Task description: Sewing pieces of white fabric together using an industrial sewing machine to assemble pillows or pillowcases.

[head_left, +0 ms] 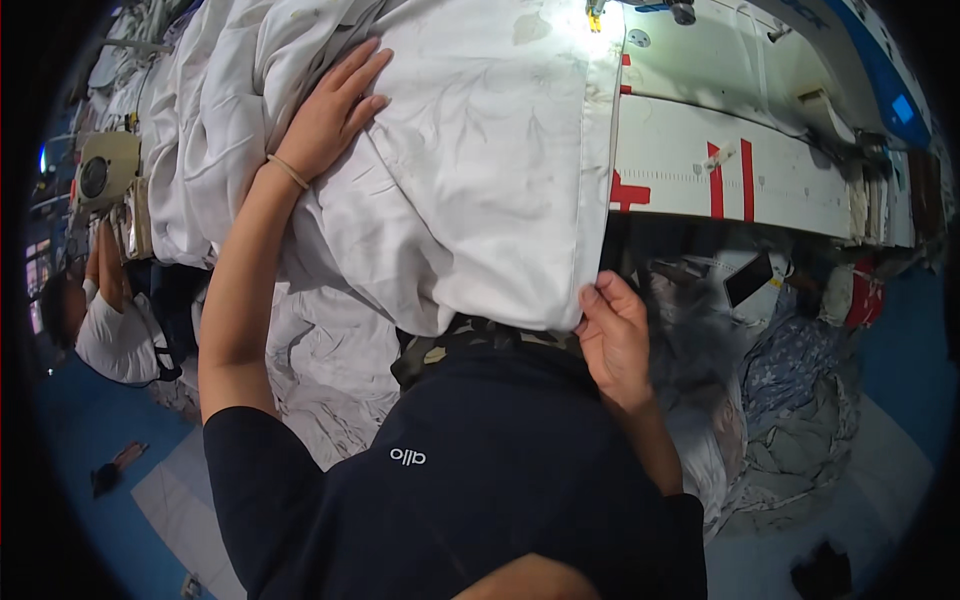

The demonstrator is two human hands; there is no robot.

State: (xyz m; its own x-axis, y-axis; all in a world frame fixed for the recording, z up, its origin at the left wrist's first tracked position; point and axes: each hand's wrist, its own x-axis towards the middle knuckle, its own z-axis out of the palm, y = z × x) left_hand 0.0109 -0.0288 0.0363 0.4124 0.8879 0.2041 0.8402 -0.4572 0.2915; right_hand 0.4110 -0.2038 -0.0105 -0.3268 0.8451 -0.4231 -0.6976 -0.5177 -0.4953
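Observation:
A large white cloth [480, 170] covers the sewing table and hangs over its near edge toward my lap. My left hand [335, 110] lies flat on it at the upper left, fingers spread apart. At the lower right, my right hand [613, 335] pinches the cloth's hemmed edge near its corner between thumb and fingers. From there the hem runs up to the lit needle area [596, 18] of a sewing machine [880, 70] at the top. Much of the cloth is bunched in folds left of my left hand.
Red tape marks and a printed scale lie on the white machine table [790, 190] at right. Piled fabric [790, 420] sits below it on the right. Another person [120, 330] works at far left near a beige machine [105, 170]. More white cloth [335, 360] hangs beside my left arm.

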